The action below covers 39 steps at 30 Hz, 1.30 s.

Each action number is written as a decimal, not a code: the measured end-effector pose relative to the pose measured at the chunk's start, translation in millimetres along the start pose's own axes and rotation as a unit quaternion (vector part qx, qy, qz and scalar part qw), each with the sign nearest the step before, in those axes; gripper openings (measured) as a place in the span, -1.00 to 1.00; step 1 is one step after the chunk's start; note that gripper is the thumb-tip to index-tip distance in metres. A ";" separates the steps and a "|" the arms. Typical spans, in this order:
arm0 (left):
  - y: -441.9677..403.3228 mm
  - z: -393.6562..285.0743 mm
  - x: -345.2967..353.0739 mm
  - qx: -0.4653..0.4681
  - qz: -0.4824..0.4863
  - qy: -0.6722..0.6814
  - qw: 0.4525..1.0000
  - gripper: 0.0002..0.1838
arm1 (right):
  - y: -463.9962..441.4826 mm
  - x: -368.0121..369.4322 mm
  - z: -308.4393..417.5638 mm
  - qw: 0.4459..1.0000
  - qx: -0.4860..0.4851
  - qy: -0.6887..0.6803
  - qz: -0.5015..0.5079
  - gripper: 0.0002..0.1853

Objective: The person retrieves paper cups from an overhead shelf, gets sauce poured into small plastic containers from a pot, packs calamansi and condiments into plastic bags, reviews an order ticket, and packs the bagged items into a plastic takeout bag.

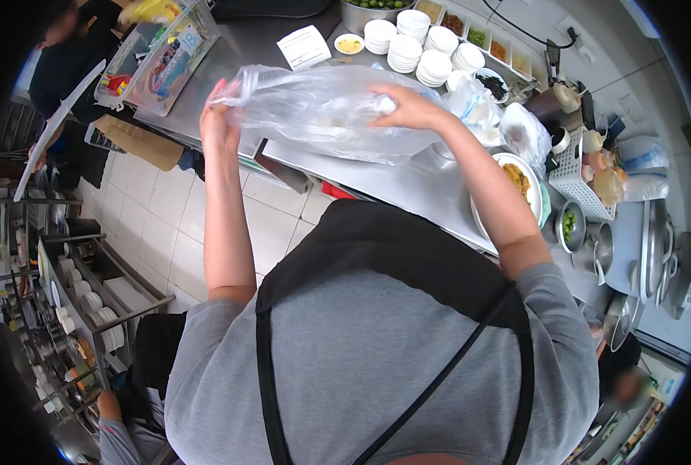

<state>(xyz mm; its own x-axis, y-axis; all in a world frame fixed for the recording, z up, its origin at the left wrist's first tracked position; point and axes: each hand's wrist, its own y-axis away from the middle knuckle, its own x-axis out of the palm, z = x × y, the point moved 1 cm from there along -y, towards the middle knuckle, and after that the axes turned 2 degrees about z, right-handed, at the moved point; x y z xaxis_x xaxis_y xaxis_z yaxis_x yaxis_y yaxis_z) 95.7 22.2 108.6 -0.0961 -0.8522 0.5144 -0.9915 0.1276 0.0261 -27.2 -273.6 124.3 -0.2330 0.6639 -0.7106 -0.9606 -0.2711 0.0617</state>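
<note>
A large clear plastic bag (306,101) is stretched sideways between my two hands, above the steel counter. My left hand (220,120) pinches its gathered left end, fingers pointing up. On the other side my right hand (409,107) grips the bag with thumb and fingers, its fingertips partly lost in the crumpled film. Something whitish shows through the plastic near my right fingers; I cannot make out what it is. Behind the bag lie a printed paper slip (304,48) and a small dish with yellow contents (349,44).
Stacked white dishes (405,53) and topping containers (477,37) line the back. To the right are knotted plastic bags (525,132), a plate of food (516,177) and a bottle basket (578,174). A clear bin (163,66) stands left, near another person (70,62).
</note>
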 end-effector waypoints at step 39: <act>81.7 94.2 121.6 0.229 0.324 -0.437 0.807 -0.13 | 29.6 13.1 -3.5 0.930 -0.010 -0.272 -0.246 -0.28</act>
<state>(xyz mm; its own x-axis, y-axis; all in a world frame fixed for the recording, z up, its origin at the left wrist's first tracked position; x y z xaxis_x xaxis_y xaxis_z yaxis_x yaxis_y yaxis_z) -5.3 -118.7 92.4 -0.4350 -0.7395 -0.5137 -0.6167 0.6604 -0.4284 -58.2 -275.3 114.3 0.1862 0.9640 -0.1896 -0.9695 0.1490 -0.1947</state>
